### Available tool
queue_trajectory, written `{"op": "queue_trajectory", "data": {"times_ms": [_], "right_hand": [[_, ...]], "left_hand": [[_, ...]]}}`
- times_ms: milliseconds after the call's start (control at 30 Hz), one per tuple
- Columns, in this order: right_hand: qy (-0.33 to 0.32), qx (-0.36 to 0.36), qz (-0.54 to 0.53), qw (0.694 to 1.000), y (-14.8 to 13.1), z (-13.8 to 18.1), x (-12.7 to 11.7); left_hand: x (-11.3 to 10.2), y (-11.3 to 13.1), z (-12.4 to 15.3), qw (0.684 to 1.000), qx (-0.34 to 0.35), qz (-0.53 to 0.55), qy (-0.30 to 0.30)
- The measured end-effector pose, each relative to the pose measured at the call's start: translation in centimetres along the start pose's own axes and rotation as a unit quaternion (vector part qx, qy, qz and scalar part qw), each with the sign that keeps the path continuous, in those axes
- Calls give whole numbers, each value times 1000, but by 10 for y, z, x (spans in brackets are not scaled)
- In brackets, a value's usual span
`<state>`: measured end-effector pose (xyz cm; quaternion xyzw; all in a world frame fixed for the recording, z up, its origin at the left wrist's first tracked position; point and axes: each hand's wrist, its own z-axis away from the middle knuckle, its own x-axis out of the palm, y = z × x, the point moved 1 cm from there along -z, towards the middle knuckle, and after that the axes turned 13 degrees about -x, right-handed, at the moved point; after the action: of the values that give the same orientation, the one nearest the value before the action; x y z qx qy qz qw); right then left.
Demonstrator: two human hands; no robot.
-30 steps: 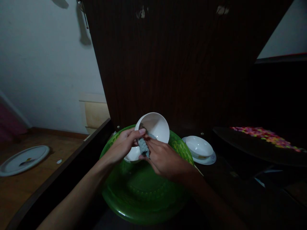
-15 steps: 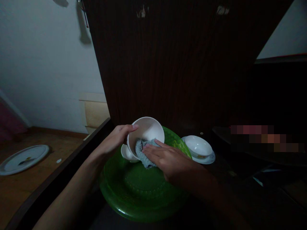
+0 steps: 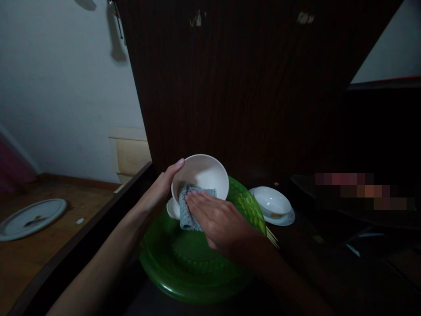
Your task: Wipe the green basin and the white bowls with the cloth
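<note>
A white bowl [image 3: 213, 175] is tilted toward me above a green plastic basin [image 3: 197, 263]. My left hand [image 3: 166, 177] grips it at the left, thumb on the rim and the other fingers hidden behind. With fingers together, my right hand [image 3: 217, 215] presses a grey-blue cloth [image 3: 189, 215] against the bowl's inner wall. Part of the cloth hangs over the near rim. Behind the held bowl, a smaller white bowl [image 3: 171, 210] shows in part inside the basin.
Right of the basin, another white bowl [image 3: 272, 201] rests on a plate [image 3: 286, 218]. Thin sticks [image 3: 272, 238] lie by the basin's right edge. A dark wooden panel [image 3: 243, 87] rises behind. On the floor at left lies a white oval lid-like object [image 3: 49, 210].
The bowl has risen slightly and my left thumb has shifted up along its rim. My right hand and the cloth have slid left inside it. The sticks beside the basin now show.
</note>
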<state>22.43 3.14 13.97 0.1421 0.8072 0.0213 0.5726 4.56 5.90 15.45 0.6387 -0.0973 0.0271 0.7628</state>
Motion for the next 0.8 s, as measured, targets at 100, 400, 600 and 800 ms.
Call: {"op": "queue_trajectory", "data": {"times_ms": [100, 400, 600, 800], "right_hand": [[24, 15, -25, 999, 6, 0, -1], [181, 54, -128, 974, 16, -5, 6], [187, 35, -81, 978, 12, -9, 16], [105, 0, -74, 992, 17, -4, 13]], "left_hand": [[6, -1, 2, 1000, 12, 22, -19], [20, -9, 6, 998, 33, 49, -33], [22, -12, 6, 996, 67, 23, -51], [14, -6, 4, 998, 53, -33, 17]]}}
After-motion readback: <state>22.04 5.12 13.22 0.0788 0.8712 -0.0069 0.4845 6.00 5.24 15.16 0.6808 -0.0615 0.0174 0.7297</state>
